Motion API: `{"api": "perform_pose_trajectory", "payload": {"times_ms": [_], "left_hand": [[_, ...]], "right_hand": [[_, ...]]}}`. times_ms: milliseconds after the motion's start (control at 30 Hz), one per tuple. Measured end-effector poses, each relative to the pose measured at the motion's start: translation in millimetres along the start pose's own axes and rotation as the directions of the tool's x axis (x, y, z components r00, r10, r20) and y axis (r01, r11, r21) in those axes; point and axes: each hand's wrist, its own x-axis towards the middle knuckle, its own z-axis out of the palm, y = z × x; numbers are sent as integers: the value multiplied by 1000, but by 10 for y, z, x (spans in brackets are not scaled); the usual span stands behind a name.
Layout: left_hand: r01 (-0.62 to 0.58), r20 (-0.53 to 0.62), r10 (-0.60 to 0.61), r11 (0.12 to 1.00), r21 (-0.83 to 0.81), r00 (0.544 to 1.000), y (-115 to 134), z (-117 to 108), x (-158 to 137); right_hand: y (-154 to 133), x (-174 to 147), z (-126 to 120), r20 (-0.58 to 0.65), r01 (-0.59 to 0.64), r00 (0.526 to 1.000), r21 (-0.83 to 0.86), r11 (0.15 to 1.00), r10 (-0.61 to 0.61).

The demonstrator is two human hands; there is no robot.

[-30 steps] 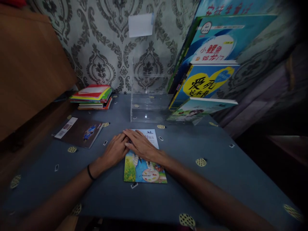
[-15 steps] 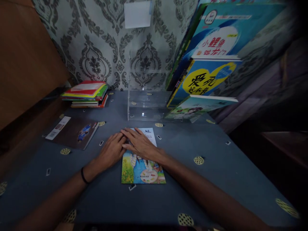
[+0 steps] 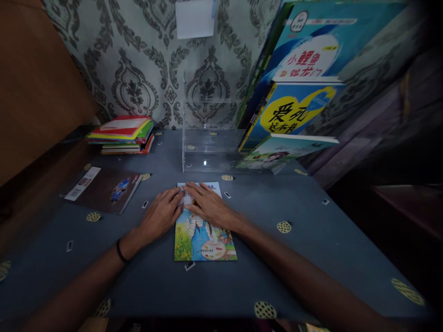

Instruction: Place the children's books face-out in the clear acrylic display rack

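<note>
A thin illustrated book lies flat on the table in front of me, its cover showing a figure in blue overalls and a paint palette. My left hand rests at the book's left edge, fingers stretched out and their tips over the cover. Across the upper part of the cover lies my right hand, flat with its fingers extended. The two hands are close together, with a small gap between them. Part of the cover's title and picture is hidden under the right hand. Neither hand grips anything.
Left of the hands lies a dark brown book. Behind it is a stack of colourful books. A clear acrylic rack stands at the back, with several upright books at its right. The table has a patterned grey-blue cover.
My right hand has slid slightly right, away from my left fingers, uncovering more of the book's cover. The whole view has shifted a little.
</note>
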Motion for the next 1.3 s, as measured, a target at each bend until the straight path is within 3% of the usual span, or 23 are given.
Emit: {"api": "perform_pose_trajectory", "payload": {"times_ms": [333,500,667,800,1000,1300], "left_hand": [[3,-15,-3,1000,-9,1000,-12,18,-9],[-6,-21,6,1000,10,1000,-15,3,-5],[-30,29,31,999,-26,999,-24,-2,55],[-124,66,126,991,-44,990,20,21,212],[-254,74,262,962,-103,962,183,98,549],[-327,129,340,938,-112,931,336,181,861]], "right_hand": [[209,-256,-131,-18,-89,996,6,996,89],[373,-352,-208,-133,-170,971,206,964,199],[466,-339,-246,-210,-175,920,538,825,332],[508,-316,-233,-208,-141,896,705,695,393],[527,-316,-240,-191,-116,882,797,592,430],[676,-302,-240,-183,-72,833,900,430,523]]}}
